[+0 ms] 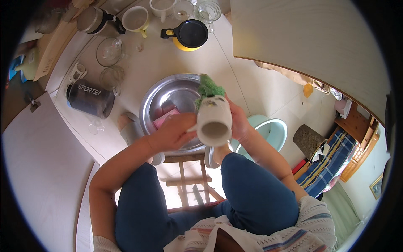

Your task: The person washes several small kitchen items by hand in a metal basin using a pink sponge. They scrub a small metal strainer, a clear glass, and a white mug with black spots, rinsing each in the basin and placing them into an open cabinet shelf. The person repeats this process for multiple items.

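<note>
My left hand (176,130) grips the handle of a white ceramic mug (214,121), whose mouth faces toward me. Against the mug's far side and base, my right hand (238,118) presses a green scouring cloth (209,86); its fingertips are hidden behind the mug. Below the mug stands a round stainless-steel basin (151,91), and a pink cloth (166,118) lies inside it, partly hidden by my left hand.
A pale green plastic tub (281,127) is right of the basin. Beyond stand a yellow mug with a black lid (192,33), a steel lidded mug (91,20), a yellow-handled cup (135,19) and several glass cups. A dark cylindrical container (89,97) lies at left.
</note>
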Tool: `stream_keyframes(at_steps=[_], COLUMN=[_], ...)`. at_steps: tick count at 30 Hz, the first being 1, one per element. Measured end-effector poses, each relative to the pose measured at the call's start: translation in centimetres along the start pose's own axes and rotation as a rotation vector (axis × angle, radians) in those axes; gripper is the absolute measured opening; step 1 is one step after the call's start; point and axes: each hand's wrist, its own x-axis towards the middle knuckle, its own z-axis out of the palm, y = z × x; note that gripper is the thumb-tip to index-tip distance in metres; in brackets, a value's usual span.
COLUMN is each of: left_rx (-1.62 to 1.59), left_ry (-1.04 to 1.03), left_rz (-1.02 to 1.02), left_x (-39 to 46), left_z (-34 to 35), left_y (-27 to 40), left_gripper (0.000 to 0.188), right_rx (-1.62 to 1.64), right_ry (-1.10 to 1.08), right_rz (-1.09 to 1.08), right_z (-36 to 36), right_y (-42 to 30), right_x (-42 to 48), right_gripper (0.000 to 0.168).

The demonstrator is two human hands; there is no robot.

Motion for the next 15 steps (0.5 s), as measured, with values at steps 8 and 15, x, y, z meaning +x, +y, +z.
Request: stream_keyframes(at_steps=[8,15], left_rx=[0.076,0.405], left_ry=[-0.089,0.05], left_rz=[-0.076,-0.128], left_x=[0.5,-2.5], left_z=[0.6,-1.1], left_y=[0.8,0.5], left_gripper=[0.027,0.025], right_rx=[0.126,-0.097], right_ry=[-0.066,0.257], right_rz=[-0.153,-0.635], right_z=[-1.2,-8.2], right_y=[-1.1,-4.6], right_x=[-0.2,0.3], right_gripper=[0.052,0.047])
